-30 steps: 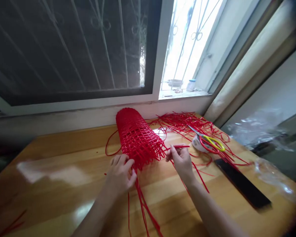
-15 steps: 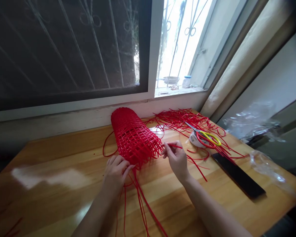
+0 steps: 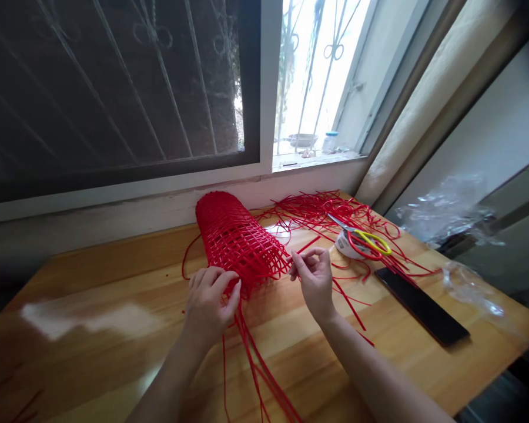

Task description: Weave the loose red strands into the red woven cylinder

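Note:
A red woven basket [image 3: 229, 229] lies on its side, its closed end toward the window wall and its open rim toward me. My left hand [image 3: 210, 301] is at the near rim, fingers curled and closed on the weave; the fingertips are partly hidden. At the right of the rim, my right hand [image 3: 312, 282] pinches a thin red plastic strip [image 3: 308, 244] between thumb and fingertips. Long loose strips [image 3: 253, 358] trail from the basket's near edge down across the table, beneath and beside my left hand.
A tangle of red strips [image 3: 321, 205] lies at the back right of the wooden table [image 3: 92, 364]. Scissors [image 3: 370, 241] with yellow and red handles rest over a white roll [image 3: 348, 245]. A black phone-like slab [image 3: 423, 305] and clear plastic wrap [image 3: 476, 291] lie to the right.
The strip by my right hand has swung from lying across the fingers to slanting up and away behind them. My left hand has risen slightly along the rim, its thumb more raised.

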Available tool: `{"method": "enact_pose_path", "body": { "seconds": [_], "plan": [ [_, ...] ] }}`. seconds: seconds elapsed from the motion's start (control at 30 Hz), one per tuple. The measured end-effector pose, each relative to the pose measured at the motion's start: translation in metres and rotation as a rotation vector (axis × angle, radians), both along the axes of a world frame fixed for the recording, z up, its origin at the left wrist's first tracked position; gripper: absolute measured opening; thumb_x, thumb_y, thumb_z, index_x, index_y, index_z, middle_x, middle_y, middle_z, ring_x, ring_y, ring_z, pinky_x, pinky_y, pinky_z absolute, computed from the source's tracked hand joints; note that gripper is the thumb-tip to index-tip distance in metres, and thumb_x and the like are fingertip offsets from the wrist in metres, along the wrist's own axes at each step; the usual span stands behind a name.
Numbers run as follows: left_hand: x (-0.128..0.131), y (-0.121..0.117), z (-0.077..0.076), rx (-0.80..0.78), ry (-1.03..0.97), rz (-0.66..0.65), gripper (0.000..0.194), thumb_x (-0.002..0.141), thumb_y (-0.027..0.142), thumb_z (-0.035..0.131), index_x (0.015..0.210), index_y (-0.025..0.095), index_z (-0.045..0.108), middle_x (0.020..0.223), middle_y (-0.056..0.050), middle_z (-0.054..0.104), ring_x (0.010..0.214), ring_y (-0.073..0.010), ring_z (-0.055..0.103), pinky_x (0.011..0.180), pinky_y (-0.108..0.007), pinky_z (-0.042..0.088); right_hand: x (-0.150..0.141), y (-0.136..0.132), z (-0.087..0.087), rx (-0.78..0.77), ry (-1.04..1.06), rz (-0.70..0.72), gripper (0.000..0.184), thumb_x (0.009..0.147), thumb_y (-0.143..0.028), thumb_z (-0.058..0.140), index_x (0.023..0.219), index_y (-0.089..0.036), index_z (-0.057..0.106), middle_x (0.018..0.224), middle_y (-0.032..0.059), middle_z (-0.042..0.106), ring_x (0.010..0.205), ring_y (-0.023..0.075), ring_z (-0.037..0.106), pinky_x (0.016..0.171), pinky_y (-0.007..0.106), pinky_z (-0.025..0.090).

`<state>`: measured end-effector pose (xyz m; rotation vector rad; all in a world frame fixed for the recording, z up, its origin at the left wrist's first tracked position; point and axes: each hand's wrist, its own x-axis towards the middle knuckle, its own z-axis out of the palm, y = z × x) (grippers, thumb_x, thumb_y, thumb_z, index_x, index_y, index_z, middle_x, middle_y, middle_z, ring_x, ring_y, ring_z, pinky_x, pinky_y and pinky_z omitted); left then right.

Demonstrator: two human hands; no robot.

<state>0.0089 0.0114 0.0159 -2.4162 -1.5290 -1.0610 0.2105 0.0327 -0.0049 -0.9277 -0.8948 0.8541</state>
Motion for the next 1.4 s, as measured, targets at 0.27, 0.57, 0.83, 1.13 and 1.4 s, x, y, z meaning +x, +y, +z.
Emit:
{"method": "enact_pose_path", "body": {
  "seconds": [0.27,0.57,0.83,1.13,1.4],
  "plan": [
    [0.02,0.016,0.017,-0.127,0.261,-0.088,0.021,0.079,0.017,0.051,0.094,0.022,0.064,0.091,-0.006,0.056,0.091,-0.0231,0.048,0.085,-0.04,0.037,0.002,0.001,-0.013,0.021,-0.135,-0.003,0.012,0.082,-0.028,0.057,0.091,-0.021,0.057,0.07,-0.0022,0.059,0.053,0.0083,0.053,0.048,0.022,0.047],
    [0.028,0.025,0.024,-0.147,0.443,-0.13,0.008,0.077,0.022,0.052,0.075,0.019,0.059,0.083,-0.006,0.053,0.084,-0.0227,0.045,0.084,-0.041,0.036,0.01,-0.006,-0.016,0.261,-0.671,0.004,0.036,0.084,-0.013,0.049,0.118,-0.024,0.053,0.106,0.0065,0.062,0.091,0.0173,0.058,0.076,0.033,0.052],
    [0.024,0.028,0.018,-0.189,0.306,-0.127,0.01,0.078,0.021,0.051,0.077,0.02,0.061,0.082,-0.005,0.055,0.084,-0.0213,0.047,0.084,-0.039,0.035,0.01,-0.015,-0.016,0.324,-0.816,-0.125,0.037,0.085,-0.013,0.052,0.116,-0.032,0.06,0.092,0.0049,0.054,0.083,0.0161,0.054,0.071,0.03,0.05],
    [0.039,-0.02,0.013,-0.461,-0.391,-0.108,0.018,0.084,0.034,0.05,0.089,0.02,0.06,0.076,-0.001,0.056,0.069,-0.0144,0.052,0.065,-0.028,0.042,-0.007,-0.029,-0.019,0.439,-0.995,-0.051,0.047,0.087,-0.01,0.046,0.128,-0.032,0.05,0.084,0.0044,0.057,0.08,0.0162,0.054,0.073,0.031,0.05],
    [0.044,-0.008,-0.004,-0.846,-0.856,-0.104,0.04,0.081,0.051,0.047,0.071,0.015,0.06,0.054,0.002,0.053,0.05,-0.0108,0.048,0.051,-0.023,0.039,-0.017,-0.042,-0.018,0.645,-1.116,0.05,0.036,0.084,-0.009,0.048,0.115,-0.024,0.06,0.074,0.0034,0.06,0.065,0.0146,0.052,0.062,0.028,0.048]
  ]
}}
